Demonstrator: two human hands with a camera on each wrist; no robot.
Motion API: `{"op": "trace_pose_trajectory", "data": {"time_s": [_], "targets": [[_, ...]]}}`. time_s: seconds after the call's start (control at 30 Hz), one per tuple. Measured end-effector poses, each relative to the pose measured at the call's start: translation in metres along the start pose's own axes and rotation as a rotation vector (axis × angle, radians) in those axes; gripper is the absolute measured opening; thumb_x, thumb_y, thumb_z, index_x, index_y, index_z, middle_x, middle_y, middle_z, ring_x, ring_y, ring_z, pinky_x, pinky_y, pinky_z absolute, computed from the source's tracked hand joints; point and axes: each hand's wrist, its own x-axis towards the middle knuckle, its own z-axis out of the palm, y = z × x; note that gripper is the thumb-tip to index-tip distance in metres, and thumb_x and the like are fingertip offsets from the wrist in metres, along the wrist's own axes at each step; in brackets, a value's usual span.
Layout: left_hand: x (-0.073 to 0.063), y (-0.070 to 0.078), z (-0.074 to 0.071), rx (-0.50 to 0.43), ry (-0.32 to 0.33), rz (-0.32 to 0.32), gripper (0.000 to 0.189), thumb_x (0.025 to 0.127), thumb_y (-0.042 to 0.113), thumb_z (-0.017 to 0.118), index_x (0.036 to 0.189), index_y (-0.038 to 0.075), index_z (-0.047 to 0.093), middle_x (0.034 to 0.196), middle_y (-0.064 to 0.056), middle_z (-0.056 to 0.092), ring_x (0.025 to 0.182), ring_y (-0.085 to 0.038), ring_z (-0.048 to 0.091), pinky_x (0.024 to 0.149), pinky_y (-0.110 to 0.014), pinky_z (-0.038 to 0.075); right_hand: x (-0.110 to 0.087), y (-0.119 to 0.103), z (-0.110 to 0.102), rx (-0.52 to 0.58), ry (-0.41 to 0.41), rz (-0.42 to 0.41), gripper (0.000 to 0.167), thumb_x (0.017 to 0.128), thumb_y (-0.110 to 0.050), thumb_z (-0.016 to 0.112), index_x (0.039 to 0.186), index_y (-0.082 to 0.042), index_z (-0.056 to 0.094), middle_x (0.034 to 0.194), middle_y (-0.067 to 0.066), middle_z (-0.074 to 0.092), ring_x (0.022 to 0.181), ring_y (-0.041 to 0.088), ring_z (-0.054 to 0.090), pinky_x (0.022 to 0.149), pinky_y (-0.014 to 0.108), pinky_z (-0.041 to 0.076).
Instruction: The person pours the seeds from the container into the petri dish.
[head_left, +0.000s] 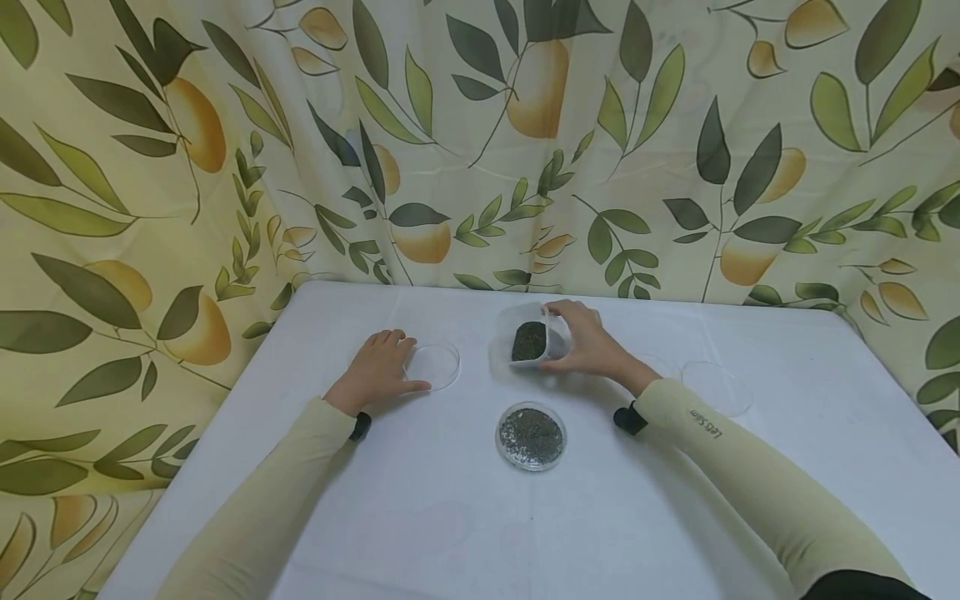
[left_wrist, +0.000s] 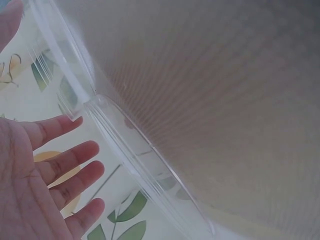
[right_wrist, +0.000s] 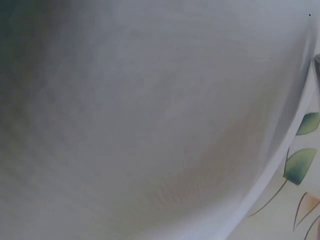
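Note:
My left hand [head_left: 375, 372] lies around the left side of a clear, shallow round dish [head_left: 457, 367], thumb and fingers spread. In the left wrist view the fingers of this hand [left_wrist: 30, 175] are nearly straight; one fingertip appears to touch a clear rim [left_wrist: 65, 55]. Farther right, my right hand [head_left: 588, 342] grips a whitish translucent tub [head_left: 557, 340] by its side. The tub is tilted, its opening facing left and toward me, with dark granules [head_left: 529, 341] inside. Nearer me, a round clear dish [head_left: 531, 467] holds grey, glittery granules [head_left: 531, 435]. The right hand is out of its wrist view.
A translucent squarish piece [head_left: 501, 346] lies beside and partly behind the tub. Faint clear round pieces, one of them a disc [head_left: 717, 388], lie by the right forearm. The white table [head_left: 420, 517] meets a patterned curtain [head_left: 480, 192] at the back.

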Motion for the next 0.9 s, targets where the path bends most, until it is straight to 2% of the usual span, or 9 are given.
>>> {"op": "trace_pose_trajectory", "data": {"time_s": [0.17, 0.37, 0.53, 0.67, 0.9], "targets": [[0.0, 0.0, 0.001, 0.005, 0.008, 0.001, 0.081, 0.074, 0.064, 0.064, 0.127, 0.003, 0.051, 0.124, -0.017, 0.052, 0.12, -0.035, 0.047, 0.104, -0.049, 0.038, 0.001, -0.004, 0.001, -0.079, 0.024, -0.079, 0.093, 0.056, -0.032, 0.088, 0.131, 0.001, 0.044, 0.13, 0.017, 0.051, 0.12, 0.033, 0.044, 0.095, 0.047, 0.028], [-0.002, 0.0, 0.0, -0.013, 0.027, 0.014, 0.082, 0.075, 0.064, 0.064, 0.126, 0.002, 0.051, 0.122, -0.018, 0.052, 0.119, -0.036, 0.047, 0.103, -0.049, 0.038, 0.003, -0.009, 0.001, -0.119, 0.028, -0.119, 0.092, 0.058, -0.036, 0.087, 0.13, -0.001, 0.044, 0.131, 0.015, 0.05, 0.125, 0.032, 0.041, 0.101, 0.051, 0.026], [-0.004, 0.001, -0.001, -0.02, 0.049, 0.027, 0.083, 0.075, 0.068, 0.061, 0.123, 0.0, 0.052, 0.119, -0.019, 0.053, 0.116, -0.037, 0.048, 0.101, -0.049, 0.039, 0.009, -0.009, 0.001, -0.163, 0.054, -0.171, 0.091, 0.057, -0.037, 0.086, 0.13, -0.002, 0.044, 0.131, 0.016, 0.049, 0.125, 0.032, 0.04, 0.099, 0.052, 0.027], [-0.003, 0.002, -0.001, -0.029, 0.016, 0.009, 0.083, 0.075, 0.064, 0.065, 0.127, 0.001, 0.051, 0.123, -0.02, 0.052, 0.12, -0.037, 0.047, 0.104, -0.05, 0.037, 0.016, -0.009, 0.002, -0.192, 0.067, -0.207, 0.09, 0.057, -0.038, 0.085, 0.13, -0.002, 0.045, 0.131, 0.016, 0.05, 0.123, 0.031, 0.042, 0.099, 0.051, 0.028], [-0.001, 0.002, -0.001, 0.0, -0.022, -0.014, 0.083, 0.076, 0.064, 0.063, 0.13, 0.003, 0.049, 0.126, -0.018, 0.051, 0.122, -0.035, 0.046, 0.106, -0.049, 0.036, 0.026, -0.017, 0.0, -0.21, 0.067, -0.231, 0.09, 0.058, -0.037, 0.085, 0.131, -0.002, 0.045, 0.129, 0.017, 0.051, 0.121, 0.031, 0.043, 0.099, 0.051, 0.028]]}}
